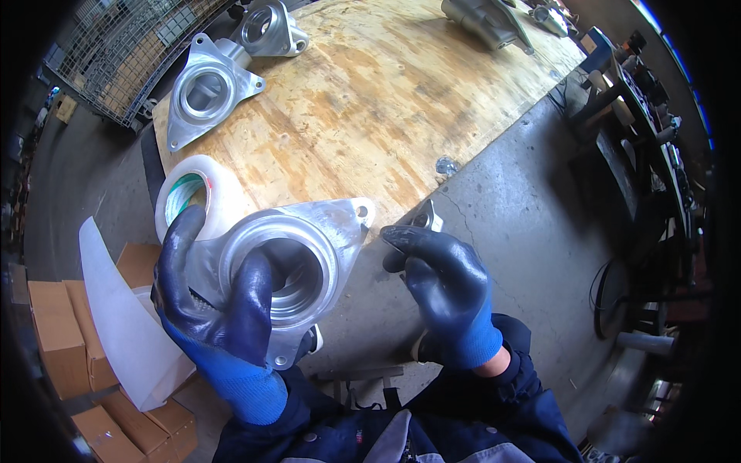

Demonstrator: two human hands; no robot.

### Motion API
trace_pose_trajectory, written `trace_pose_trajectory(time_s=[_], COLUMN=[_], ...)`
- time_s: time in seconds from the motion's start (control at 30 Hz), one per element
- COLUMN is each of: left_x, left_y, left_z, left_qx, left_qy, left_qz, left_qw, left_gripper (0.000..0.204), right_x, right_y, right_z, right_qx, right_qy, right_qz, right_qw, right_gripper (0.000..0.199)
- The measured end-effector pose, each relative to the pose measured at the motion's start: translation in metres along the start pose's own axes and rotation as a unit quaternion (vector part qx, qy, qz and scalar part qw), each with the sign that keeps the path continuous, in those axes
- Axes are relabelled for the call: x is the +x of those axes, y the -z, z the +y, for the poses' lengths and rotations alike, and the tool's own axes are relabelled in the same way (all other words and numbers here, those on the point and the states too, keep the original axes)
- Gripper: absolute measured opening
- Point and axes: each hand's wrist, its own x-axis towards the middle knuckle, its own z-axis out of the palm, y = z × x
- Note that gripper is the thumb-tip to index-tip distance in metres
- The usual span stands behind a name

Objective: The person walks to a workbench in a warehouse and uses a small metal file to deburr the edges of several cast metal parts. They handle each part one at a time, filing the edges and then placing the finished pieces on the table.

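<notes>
Blue knit cuffs and dark coated palms cover both your hands. Your left hand [208, 309] grips the metal casting [328, 247], thumb hooked inside its round bore and fingers wrapped along the outer left side. So the part sits to the right of your left palm, its bored face tilted up toward you, one drilled corner pointing up and right. Your right hand [451, 289] is apart from it, fingers curled, the fingertips just beside that corner; you cannot tell from here whether they pinch anything. A small metal piece [434, 217] shows just beyond those fingers, mostly hidden.

To your left, a curved white sheet [123, 309] leans in front of cardboard boxes [58, 332]. Just past your left fingertips is a tape roll [225, 197], at the near end of the wooden counter [355, 108]. Farther up the counter, two similar castings [226, 92] lie at the left, and another metal part [478, 21] lies at the far right. Beyond the counter's left side stands a wire cage [116, 65].
</notes>
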Motion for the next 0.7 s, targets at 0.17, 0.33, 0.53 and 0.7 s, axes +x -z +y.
trace_pose_trajectory(time_s=[0.17,0.33,0.53,0.7], left_x=[0.0,0.0,-0.002,-0.001], left_y=[-0.002,-0.003,-0.003,-0.003], left_z=[0.004,0.006,0.01,0.01], left_qx=[-0.019,-0.023,-0.039,-0.037], left_qy=[0.012,0.011,0.014,0.005], left_qz=[0.001,0.001,-0.015,-0.017], left_qw=[1.0,1.0,0.999,0.999], left_gripper=[0.066,0.066,0.061,0.063], right_x=[0.003,0.003,0.003,0.004], right_y=[0.002,0.003,0.003,0.006], right_z=[0.001,0.001,-0.002,-0.009], right_qx=[0.013,0.014,0.021,0.09], right_qy=[0.007,-0.011,-0.026,-0.04], right_qz=[-0.001,-0.002,-0.002,-0.067], right_qw=[1.0,1.0,0.999,0.993], right_gripper=[0.031,0.032,0.031,0.025])
